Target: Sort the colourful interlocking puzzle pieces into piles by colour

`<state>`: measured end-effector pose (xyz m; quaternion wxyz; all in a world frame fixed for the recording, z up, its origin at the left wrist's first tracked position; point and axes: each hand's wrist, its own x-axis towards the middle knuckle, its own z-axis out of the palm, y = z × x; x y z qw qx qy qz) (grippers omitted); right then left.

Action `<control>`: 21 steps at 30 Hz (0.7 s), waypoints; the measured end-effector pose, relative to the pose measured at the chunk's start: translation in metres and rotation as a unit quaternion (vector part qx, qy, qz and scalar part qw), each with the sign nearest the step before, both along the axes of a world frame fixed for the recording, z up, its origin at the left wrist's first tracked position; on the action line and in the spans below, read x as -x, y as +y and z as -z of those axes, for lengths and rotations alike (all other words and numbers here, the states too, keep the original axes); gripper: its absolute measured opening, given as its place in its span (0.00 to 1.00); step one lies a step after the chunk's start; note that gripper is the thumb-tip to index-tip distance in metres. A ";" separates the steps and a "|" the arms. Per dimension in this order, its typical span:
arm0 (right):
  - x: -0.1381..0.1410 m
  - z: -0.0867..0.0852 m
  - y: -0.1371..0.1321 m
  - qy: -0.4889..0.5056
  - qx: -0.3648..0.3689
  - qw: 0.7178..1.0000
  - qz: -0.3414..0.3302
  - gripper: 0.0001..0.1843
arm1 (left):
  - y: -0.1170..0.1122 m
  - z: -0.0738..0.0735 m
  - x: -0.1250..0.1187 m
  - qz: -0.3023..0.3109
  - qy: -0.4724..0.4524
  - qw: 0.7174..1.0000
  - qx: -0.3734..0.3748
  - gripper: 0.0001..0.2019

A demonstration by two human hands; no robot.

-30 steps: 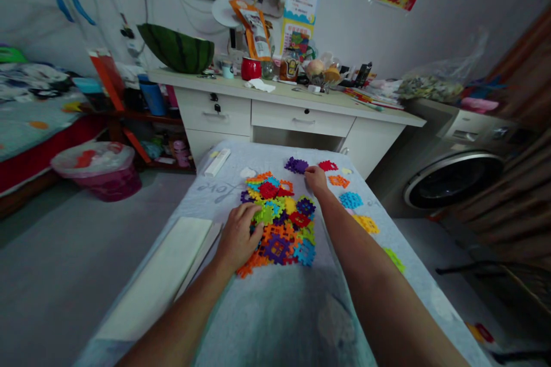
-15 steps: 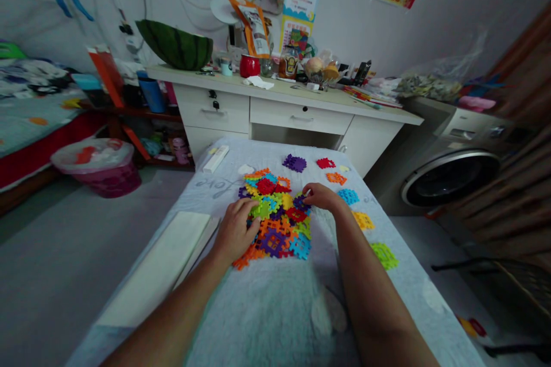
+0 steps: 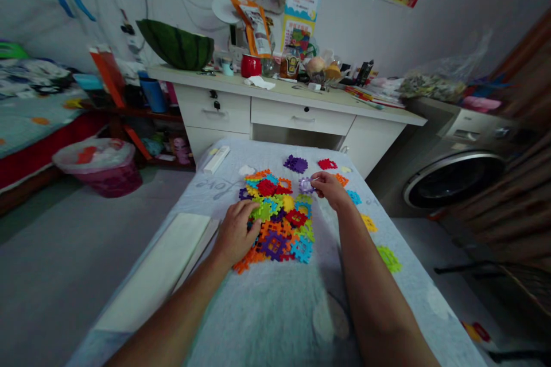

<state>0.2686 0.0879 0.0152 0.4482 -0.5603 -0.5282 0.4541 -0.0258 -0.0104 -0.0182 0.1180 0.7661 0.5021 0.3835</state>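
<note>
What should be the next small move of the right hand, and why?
Probably the right hand should lay its light purple piece with the purple group: the hand grips the piece, the group lies just beyond, and their colours look related.

So the table (image 3: 267, 309) is draped in a pale blue-grey cloth with "Love" printed on it; dead centre there's a messy heap of multicoloured notched-edge pieces (image 3: 275, 243), overlapping all over the place. Past that sits a purple bunch (image 3: 295, 164), then separate groups going down the right side: red (image 3: 327, 164), orange (image 3: 342, 179), blue (image 3: 354, 197), yellow (image 3: 369, 223) and green (image 3: 388, 258); over on the left, a long off-white slab (image 3: 150, 275) plus a small white bar (image 3: 217, 159) near the far corner.
</note>
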 end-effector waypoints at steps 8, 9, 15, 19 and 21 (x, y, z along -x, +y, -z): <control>0.015 0.026 0.053 0.123 0.031 0.969 0.211 0.13 | -0.001 0.001 0.000 -0.002 -0.006 1.000 0.001 0.13; 0.016 0.027 0.059 0.130 0.032 0.966 0.221 0.13 | -0.001 0.000 0.000 -0.002 -0.006 1.000 0.000 0.13; 0.023 0.031 0.080 0.154 0.036 0.956 0.248 0.10 | 0.000 -0.001 -0.001 -0.005 0.001 1.000 0.006 0.14; 0.025 0.037 0.077 0.140 0.032 0.959 0.244 0.09 | 0.000 0.000 0.000 -0.007 0.000 1.000 0.000 0.14; 0.024 0.040 0.074 0.126 0.024 0.961 0.243 0.09 | 0.000 0.000 0.000 -0.006 0.000 1.000 -0.002 0.14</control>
